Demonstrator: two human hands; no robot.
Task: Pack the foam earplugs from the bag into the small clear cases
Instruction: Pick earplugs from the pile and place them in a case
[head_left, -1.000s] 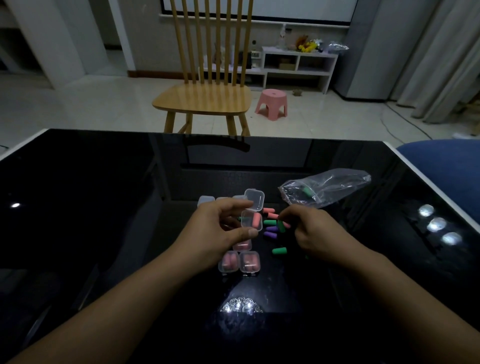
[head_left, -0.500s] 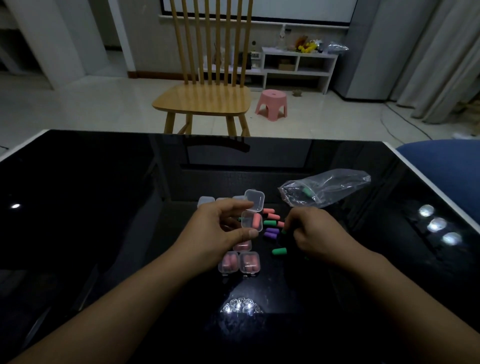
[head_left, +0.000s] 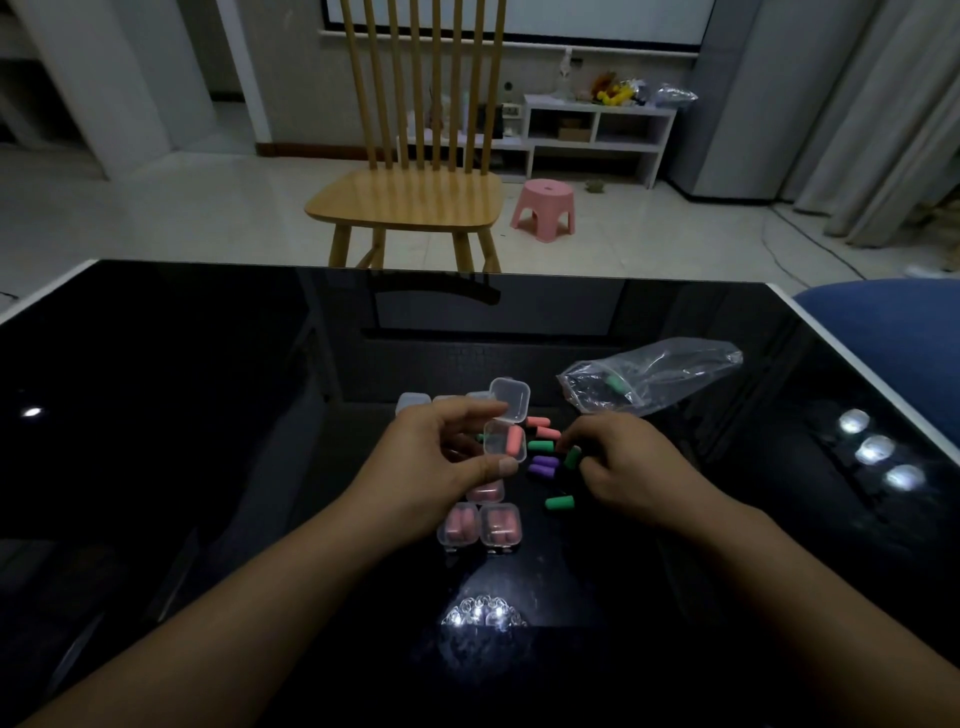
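My left hand (head_left: 431, 462) holds an open clear case (head_left: 505, 441) with its lid up and one pink earplug inside. My right hand (head_left: 628, 467) pinches a green earplug (head_left: 572, 456) just right of the case. Loose earplugs lie between the hands: pink ones (head_left: 543, 427), a green one (head_left: 539, 445), purple ones (head_left: 541, 465) and another green one (head_left: 559, 502) nearer me. Closed cases filled with pink earplugs (head_left: 480, 525) stand below my left hand. The clear plastic bag (head_left: 654, 376) lies at the back right with a green earplug inside.
Everything sits on a glossy black table (head_left: 208, 415) with white edges. More small clear cases (head_left: 414, 402) stand behind my left hand. A wooden chair (head_left: 410, 197) is beyond the far edge, a blue seat (head_left: 883, 322) at the right.
My right hand dipped to the loose earplugs and now pinches a green one beside the case. My left hand and the open case stayed put.
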